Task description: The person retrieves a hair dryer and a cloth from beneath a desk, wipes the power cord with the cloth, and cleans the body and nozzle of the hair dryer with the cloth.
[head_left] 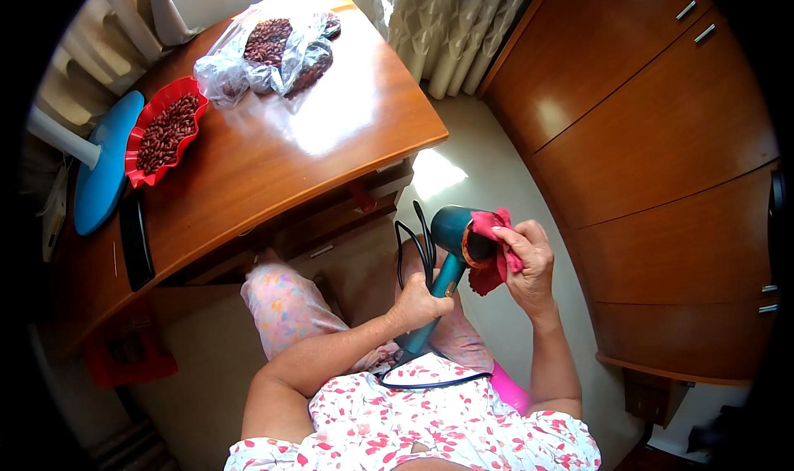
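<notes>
A teal hair dryer [450, 226] is held above my lap, its handle slanting down toward my body. My left hand [419, 306] is wrapped round that handle. A loop of black cord [419, 235] rises beside the same hand. My right hand [529, 262] pinches a red cloth [490, 277] against the wide round end of the dryer. Part of the cloth hangs below the rim, and the fingertips behind it are partly hidden.
On the wooden desk [331, 169] at the left stand a red dish [135, 144] of dark red beans, plastic bags [225, 67] of similar beans, a blue round base [112, 173] and a black flat object [135, 239]. Wooden cabinets [653, 124] line the right side.
</notes>
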Tool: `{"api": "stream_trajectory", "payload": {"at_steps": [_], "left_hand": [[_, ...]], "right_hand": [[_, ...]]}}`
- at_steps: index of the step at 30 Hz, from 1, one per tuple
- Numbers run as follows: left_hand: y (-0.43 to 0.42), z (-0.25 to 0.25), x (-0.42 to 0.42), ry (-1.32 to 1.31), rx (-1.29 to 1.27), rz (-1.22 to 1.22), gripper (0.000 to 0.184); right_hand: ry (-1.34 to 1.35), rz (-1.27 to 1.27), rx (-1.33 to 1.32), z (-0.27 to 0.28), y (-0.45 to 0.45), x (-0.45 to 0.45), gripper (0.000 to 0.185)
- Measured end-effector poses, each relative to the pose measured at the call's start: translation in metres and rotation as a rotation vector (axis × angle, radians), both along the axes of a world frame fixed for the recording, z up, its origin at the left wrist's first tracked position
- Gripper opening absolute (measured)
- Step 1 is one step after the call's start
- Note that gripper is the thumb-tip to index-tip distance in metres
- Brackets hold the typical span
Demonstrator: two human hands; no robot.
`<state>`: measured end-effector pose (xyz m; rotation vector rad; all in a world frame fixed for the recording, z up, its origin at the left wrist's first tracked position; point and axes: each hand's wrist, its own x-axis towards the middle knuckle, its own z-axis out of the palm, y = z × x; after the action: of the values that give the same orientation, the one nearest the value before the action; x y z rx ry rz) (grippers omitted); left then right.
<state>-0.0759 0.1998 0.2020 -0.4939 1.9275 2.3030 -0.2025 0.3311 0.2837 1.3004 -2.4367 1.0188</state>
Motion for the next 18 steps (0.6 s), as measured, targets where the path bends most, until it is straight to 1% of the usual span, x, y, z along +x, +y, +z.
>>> {"api": "stream_trajectory", "payload": {"at_steps": [1,2,4,5,7,8,10,14,16,17,18], "left_hand": [[0.0,0.0,0.0,0.006,0.009,0.011,0.013],[0.0,0.001,0.0,0.006,0.01,0.015,0.013],[-0.001,0.001,0.001,-0.002,0.035,0.016,0.013],[-0.001,0.001,0.001,-0.004,0.035,0.019,0.013],[-0.002,0.002,0.001,-0.022,0.005,0.008,0.012],[-0.001,0.001,0.001,-0.023,0.005,0.006,0.012],[0.001,-0.003,0.001,-0.005,-0.025,0.002,0.012],[0.003,-0.006,0.0,-0.029,-0.001,0.031,0.012],[0.004,-0.008,0.001,-0.02,0.024,0.026,0.012],[0.004,-0.008,0.001,-0.021,0.024,0.025,0.012],[0.004,-0.008,0.001,-0.024,0.006,0.025,0.012]], "right_hand": [[0.092,0.019,0.041,-0.001,-0.003,-0.003,0.033],[0.092,0.023,0.041,0.0,-0.005,-0.005,0.033],[0.26,0.044,0.207,0.002,-0.007,-0.007,0.031],[0.259,0.047,0.207,0.003,-0.007,-0.009,0.031],[0.365,0.029,0.282,0.006,-0.007,-0.011,0.024],[0.363,0.027,0.283,0.009,-0.008,-0.013,0.024],[0.398,0.05,0.395,0.016,-0.007,-0.016,0.02],[0.381,0.105,0.482,0.023,-0.002,-0.02,0.02],[0.142,0.131,0.602,0.027,0.002,-0.016,0.02],[0.141,0.131,0.601,0.025,0.004,-0.013,0.02],[0.034,0.1,0.559,0.021,0.006,-0.01,0.019]]}}
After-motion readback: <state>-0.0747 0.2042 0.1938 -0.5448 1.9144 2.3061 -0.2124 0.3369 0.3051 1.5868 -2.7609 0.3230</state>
